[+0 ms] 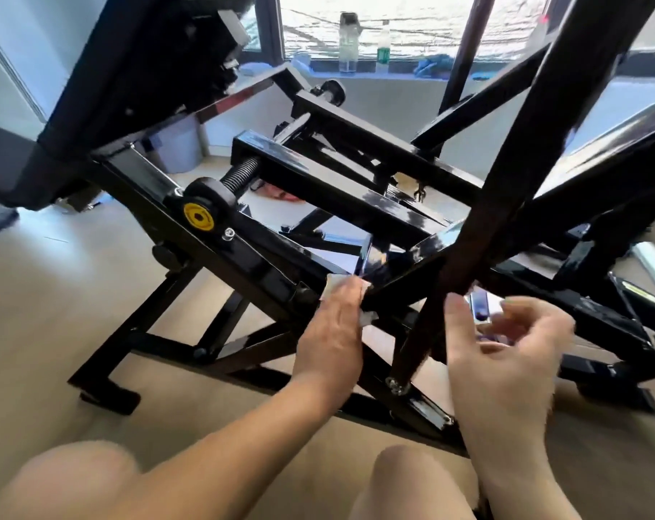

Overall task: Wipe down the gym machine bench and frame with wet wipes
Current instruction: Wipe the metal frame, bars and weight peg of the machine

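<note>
Pale floor (37, 313) lies under the black frame (243, 257), where the left hand (333, 332), the nearer one, has its fingers clamped on a wet wipe (331, 285) against a bar (430, 242) that runs up and right from them, while whether the right hand's (505, 369) blurred, curled fingers hold anything I cannot tell.

Bare forearms (221, 456), left hand (331, 332), right hand (505, 365)

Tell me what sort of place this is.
Likely a home workout room: a black gym machine frame with padded bench on pale wood-look floor, bottles on the window ledge, a small bin by the wall.
</note>
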The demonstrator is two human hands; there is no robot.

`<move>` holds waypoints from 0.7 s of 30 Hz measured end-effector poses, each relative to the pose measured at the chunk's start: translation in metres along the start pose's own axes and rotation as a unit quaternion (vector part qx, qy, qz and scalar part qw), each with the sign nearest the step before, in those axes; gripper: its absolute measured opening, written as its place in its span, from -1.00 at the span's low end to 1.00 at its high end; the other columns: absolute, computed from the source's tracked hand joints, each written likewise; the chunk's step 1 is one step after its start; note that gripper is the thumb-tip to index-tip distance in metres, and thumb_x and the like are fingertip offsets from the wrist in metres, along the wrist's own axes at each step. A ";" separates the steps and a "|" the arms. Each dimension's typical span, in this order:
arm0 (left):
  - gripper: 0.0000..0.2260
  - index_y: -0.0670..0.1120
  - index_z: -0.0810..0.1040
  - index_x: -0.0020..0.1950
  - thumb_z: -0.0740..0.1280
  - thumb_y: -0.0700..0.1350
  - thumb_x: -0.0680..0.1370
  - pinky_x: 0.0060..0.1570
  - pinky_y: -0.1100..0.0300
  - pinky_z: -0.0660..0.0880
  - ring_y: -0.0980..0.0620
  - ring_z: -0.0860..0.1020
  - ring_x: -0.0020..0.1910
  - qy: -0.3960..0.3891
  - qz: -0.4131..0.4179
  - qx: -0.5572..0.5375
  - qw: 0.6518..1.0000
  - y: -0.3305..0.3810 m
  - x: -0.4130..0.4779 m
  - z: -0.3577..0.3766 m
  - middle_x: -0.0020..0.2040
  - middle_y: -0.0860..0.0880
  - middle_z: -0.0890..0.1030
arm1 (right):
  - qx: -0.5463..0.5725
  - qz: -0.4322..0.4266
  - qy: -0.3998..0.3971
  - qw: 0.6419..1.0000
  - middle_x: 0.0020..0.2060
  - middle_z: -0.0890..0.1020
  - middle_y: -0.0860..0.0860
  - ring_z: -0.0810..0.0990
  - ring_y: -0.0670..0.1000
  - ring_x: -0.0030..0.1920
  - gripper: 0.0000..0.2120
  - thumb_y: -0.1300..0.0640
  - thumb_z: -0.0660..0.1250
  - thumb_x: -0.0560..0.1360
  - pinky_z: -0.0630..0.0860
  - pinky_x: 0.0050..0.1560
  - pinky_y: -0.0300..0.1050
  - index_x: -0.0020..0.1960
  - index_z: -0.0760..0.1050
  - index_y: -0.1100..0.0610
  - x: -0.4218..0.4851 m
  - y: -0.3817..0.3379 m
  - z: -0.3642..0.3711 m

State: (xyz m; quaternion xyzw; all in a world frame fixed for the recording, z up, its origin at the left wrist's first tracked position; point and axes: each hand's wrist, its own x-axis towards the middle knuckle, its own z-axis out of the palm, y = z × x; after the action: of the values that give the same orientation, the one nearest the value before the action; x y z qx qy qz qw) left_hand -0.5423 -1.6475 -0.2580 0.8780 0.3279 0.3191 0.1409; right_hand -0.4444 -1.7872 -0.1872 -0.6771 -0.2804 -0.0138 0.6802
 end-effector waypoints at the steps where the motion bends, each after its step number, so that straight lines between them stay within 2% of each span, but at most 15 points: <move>1: -0.47 -0.06 0.27 0.58 0.23 -0.30 0.62 0.49 0.17 0.31 0.03 0.39 0.47 -0.014 -0.006 -0.008 1.000 -0.003 -0.006 -0.008 0.51 -0.05 0.41 | 0.016 -0.021 0.021 0.999 -0.16 0.49 -0.02 0.53 -0.04 -0.24 -0.66 -0.14 0.43 0.55 0.52 -0.22 -0.19 0.08 0.36 0.03 -0.012 -0.008 0.002; 2: -0.56 -0.02 0.34 0.53 0.20 -0.26 0.65 0.46 0.17 0.35 0.07 0.44 0.40 -0.038 -0.007 -0.031 0.999 -0.005 -0.006 -0.017 0.45 -0.03 0.48 | 0.022 -0.039 0.001 0.999 -0.22 0.48 -0.02 0.50 -0.01 -0.29 -0.74 -0.10 0.40 0.57 0.47 -0.28 -0.21 0.01 0.37 0.01 -0.024 -0.015 0.007; 4: -0.71 0.11 0.44 0.37 0.23 -0.15 0.68 0.28 0.25 0.43 0.12 0.53 0.21 -0.072 -0.017 -0.087 0.993 -0.006 -0.001 -0.040 0.28 0.01 0.61 | 0.001 -0.066 -0.121 0.990 -0.24 0.53 -0.08 0.56 0.00 -0.26 -0.83 -0.11 0.34 0.60 0.48 -0.27 -0.20 -0.06 0.42 -0.06 -0.040 -0.020 0.030; 6: -0.66 0.12 0.46 0.44 0.29 -0.11 0.67 0.30 0.36 0.36 0.14 0.51 0.29 -0.083 -0.049 -0.130 0.987 -0.008 0.008 -0.064 0.34 0.01 0.60 | -0.017 -0.081 -0.210 0.974 -0.16 0.59 -0.13 0.63 -0.01 -0.11 -0.86 -0.15 0.30 0.59 0.56 -0.13 -0.13 -0.03 0.47 -0.09 -0.039 -0.017 0.054; 8: -0.63 -0.07 0.44 0.52 0.23 -0.15 0.69 0.43 0.26 0.34 0.09 0.48 0.41 -0.015 -0.023 -0.137 0.990 -0.017 0.020 -0.088 0.42 -0.05 0.55 | -0.029 -0.092 -0.234 0.967 -0.10 0.60 -0.14 0.62 -0.06 -0.03 -0.85 -0.12 0.27 0.62 0.57 -0.01 -0.09 0.01 0.50 -0.05 -0.021 -0.011 0.070; 10: -0.59 -0.18 0.38 0.55 0.17 -0.23 0.69 0.52 0.18 0.29 0.04 0.40 0.51 0.055 0.050 -0.062 0.995 -0.031 0.029 -0.110 0.48 -0.11 0.48 | -0.083 -0.118 -0.239 0.960 -0.05 0.58 -0.14 0.57 -0.12 0.01 -0.85 -0.05 0.26 0.65 0.53 0.03 -0.11 0.06 0.51 0.01 0.000 -0.008 0.078; 11: -0.57 -0.22 0.34 0.57 0.16 -0.25 0.68 0.55 0.14 0.25 0.00 0.34 0.55 0.071 0.095 0.015 0.993 -0.038 0.032 -0.118 0.53 -0.14 0.42 | -0.119 -0.135 -0.242 0.954 -0.01 0.58 -0.12 0.55 -0.13 0.04 -0.84 -0.03 0.24 0.66 0.53 0.05 -0.11 0.10 0.52 0.03 0.008 -0.005 0.081; 13: -0.55 -0.24 0.29 0.59 0.09 -0.23 0.67 0.60 0.04 0.14 -0.10 0.26 0.59 0.036 0.159 0.194 0.967 -0.063 0.029 -0.118 0.57 -0.20 0.34 | -0.206 -0.198 -0.246 0.926 0.11 0.63 -0.03 0.56 -0.03 0.20 -0.72 -0.02 0.16 0.68 0.51 0.24 -0.03 0.20 0.55 0.11 0.014 0.002 0.089; 15: -0.47 -0.20 0.19 0.63 0.02 -0.07 0.66 0.62 -0.05 -0.06 -0.17 0.15 0.63 -0.082 0.130 0.326 0.933 -0.081 0.017 -0.105 0.60 -0.23 0.25 | -0.318 -0.268 -0.261 0.871 0.24 0.64 0.09 0.52 0.11 0.38 -0.56 -0.08 0.05 0.69 0.29 0.52 0.06 0.26 0.58 0.17 0.011 0.014 0.099; 17: -0.38 -0.15 -0.06 0.66 -0.07 0.14 0.68 0.57 -0.11 -0.34 -0.14 -0.14 0.66 -0.178 0.073 0.403 0.895 -0.084 0.005 -0.089 0.67 -0.18 -0.02 | -0.426 -0.300 -0.286 0.804 0.23 0.65 0.10 0.49 0.14 0.40 -0.43 -0.13 -0.08 0.70 0.11 0.59 0.09 0.27 0.60 0.17 0.008 0.026 0.102; 19: -0.31 -0.11 -0.21 0.64 -0.16 0.29 0.66 0.51 -0.16 -0.46 -0.07 -0.33 0.62 -0.223 0.050 0.415 0.880 -0.079 0.002 -0.085 0.66 -0.11 -0.23 | -0.482 -0.329 -0.292 0.758 0.17 0.67 0.10 0.50 0.16 0.36 -0.38 -0.13 -0.13 0.70 0.13 0.56 0.12 0.24 0.62 0.18 0.006 0.035 0.100; 21: -0.27 -0.09 -0.20 0.66 -0.20 0.35 0.63 0.52 -0.16 -0.44 -0.04 -0.34 0.62 -0.199 0.064 0.430 0.878 -0.077 0.010 -0.094 0.66 -0.10 -0.23 | -0.484 -0.353 -0.273 0.753 0.11 0.68 0.12 0.52 0.17 0.32 -0.40 -0.11 -0.09 0.71 0.18 0.52 0.14 0.17 0.65 0.19 0.006 0.040 0.098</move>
State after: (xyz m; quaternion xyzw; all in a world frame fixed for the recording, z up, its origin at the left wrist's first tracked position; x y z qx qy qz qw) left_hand -0.6355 -1.5800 -0.2170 0.9163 0.3406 -0.0259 -0.2091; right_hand -0.4587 -1.6905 -0.2287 -0.7439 -0.6289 -0.2013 0.1028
